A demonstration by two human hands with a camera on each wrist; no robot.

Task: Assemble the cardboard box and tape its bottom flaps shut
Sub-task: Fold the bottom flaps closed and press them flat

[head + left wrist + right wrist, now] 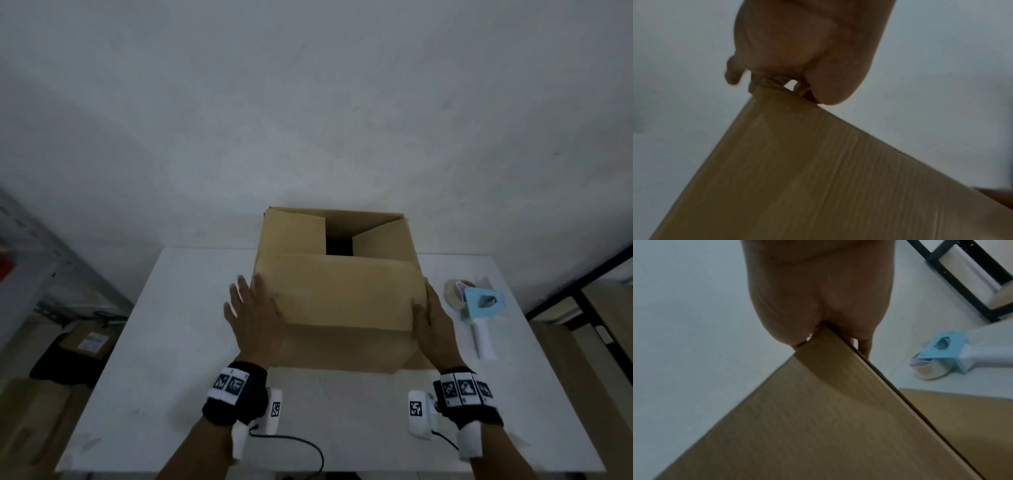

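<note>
A brown cardboard box [339,294] stands on the white table [191,342]. Its two side flaps are folded inward and its near flap lies over them; a dark gap stays open at the far middle. My left hand [255,315] rests flat on the near left corner with straight, spread fingers; the left wrist view shows the palm [807,48] on the box corner [818,178]. My right hand [433,318] lies against the right corner, thumb on top of the flap and fingers down the side. The right wrist view shows the flap edge [797,426] wedged under that hand [818,296].
A blue and white tape dispenser [479,308] lies on the table just right of the box, also visible in the right wrist view [947,355]. A metal shelf [34,260] and cartons [89,342] stand at the left. A black frame [582,291] stands at the right.
</note>
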